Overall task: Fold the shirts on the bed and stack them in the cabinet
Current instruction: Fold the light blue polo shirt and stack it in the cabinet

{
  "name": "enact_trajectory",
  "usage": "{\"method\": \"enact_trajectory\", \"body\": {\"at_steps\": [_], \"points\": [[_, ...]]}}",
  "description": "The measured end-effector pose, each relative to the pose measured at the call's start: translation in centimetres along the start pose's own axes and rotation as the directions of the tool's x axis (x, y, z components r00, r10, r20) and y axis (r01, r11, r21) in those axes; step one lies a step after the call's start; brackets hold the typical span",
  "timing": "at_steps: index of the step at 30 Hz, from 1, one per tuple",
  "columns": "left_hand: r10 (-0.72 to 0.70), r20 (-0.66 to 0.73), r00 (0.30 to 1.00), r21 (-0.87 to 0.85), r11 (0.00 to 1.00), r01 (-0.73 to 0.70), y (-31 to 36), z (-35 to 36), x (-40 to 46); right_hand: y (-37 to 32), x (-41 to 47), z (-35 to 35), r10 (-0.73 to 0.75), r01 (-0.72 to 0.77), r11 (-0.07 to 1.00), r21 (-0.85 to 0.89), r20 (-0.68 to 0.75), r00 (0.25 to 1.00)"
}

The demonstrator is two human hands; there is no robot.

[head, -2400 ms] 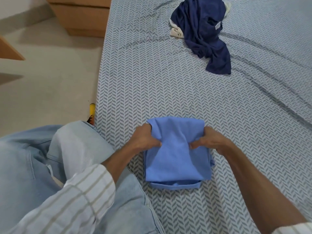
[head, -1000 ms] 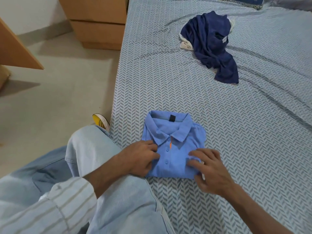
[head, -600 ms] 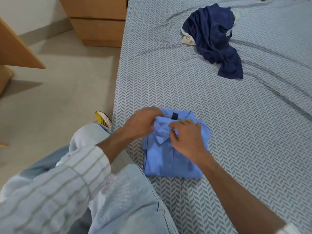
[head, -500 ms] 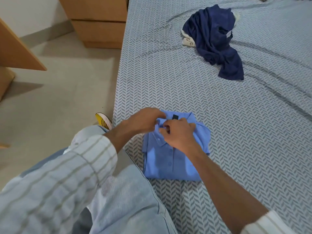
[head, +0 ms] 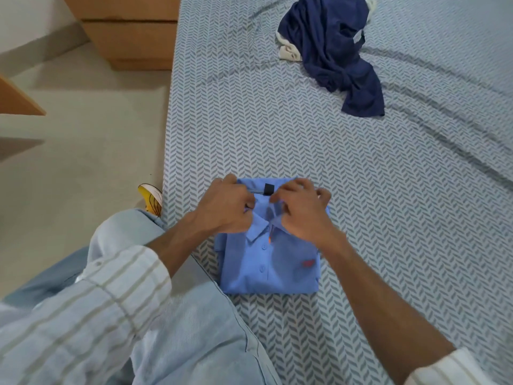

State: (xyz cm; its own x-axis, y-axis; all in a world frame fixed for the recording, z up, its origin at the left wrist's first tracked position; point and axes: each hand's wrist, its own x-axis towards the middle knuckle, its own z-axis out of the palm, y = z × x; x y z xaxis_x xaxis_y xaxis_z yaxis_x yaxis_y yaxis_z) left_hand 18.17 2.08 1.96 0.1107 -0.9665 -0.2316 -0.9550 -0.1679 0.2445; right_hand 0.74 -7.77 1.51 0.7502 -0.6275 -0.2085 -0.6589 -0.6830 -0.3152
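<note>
Folded shirt: the light blue polo (head: pixel 270 259) lies flat on the bed (head: pixel 361 190), a neat rectangle close to the bed's near-left edge, beside the person's knee.
Grip: both hands sit at the collar end. The left hand (head: pixel 224 208) has its fingers curled onto the left collar flap; the right hand (head: pixel 301 213) pinches the right flap, fingers bent. Neither hand lifts the garment; the pinches look light.
Why held so: I'd judge they are straightening the collar so the fold looks tidy before the shirt is carried off.
Which way it points: the collar and its black neck tag (head: pixel 268 188) point away from the person, just past the fingertips. The button placket runs back from between the two hands toward the person, so the long axis goes near to far.
Below the grip: the placket buttons and a small red chest mark (head: pixel 307 263) face up.
Beyond the grip: a crumpled navy shirt (head: pixel 333 51) lies well apart, further up the bed and to the right, not yet folded, with some white cloth (head: pixel 288 52) under its edge.
Left of the grip: a wooden drawer unit (head: pixel 130 31) stands on the floor against the bed, and a yellow shoe (head: pixel 151 200) peeks out by the bed's edge.
</note>
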Motion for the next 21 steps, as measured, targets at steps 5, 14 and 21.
{"method": "enact_trajectory", "body": {"at_steps": [5, 14, 21], "points": [[-0.150, 0.085, 0.985, -0.261, 0.951, 0.167, 4.4, 1.0, 1.5, 5.0, 3.8, -2.7, -0.013, 0.053, 0.960, -0.277, 0.145, 0.989], [-0.099, -0.270, 0.958, -0.079, 0.994, 0.081, 7.3, 3.5, -1.1, 6.4, 4.3, -1.5, 0.056, -0.026, 0.964, 0.266, -0.107, 0.993], [0.444, -0.106, 0.890, -0.005, 0.894, -0.447, 11.8, 7.4, -5.1, 9.9, 0.2, -1.5, 0.326, -0.371, 0.726, 0.579, 0.186, 0.927]]}}
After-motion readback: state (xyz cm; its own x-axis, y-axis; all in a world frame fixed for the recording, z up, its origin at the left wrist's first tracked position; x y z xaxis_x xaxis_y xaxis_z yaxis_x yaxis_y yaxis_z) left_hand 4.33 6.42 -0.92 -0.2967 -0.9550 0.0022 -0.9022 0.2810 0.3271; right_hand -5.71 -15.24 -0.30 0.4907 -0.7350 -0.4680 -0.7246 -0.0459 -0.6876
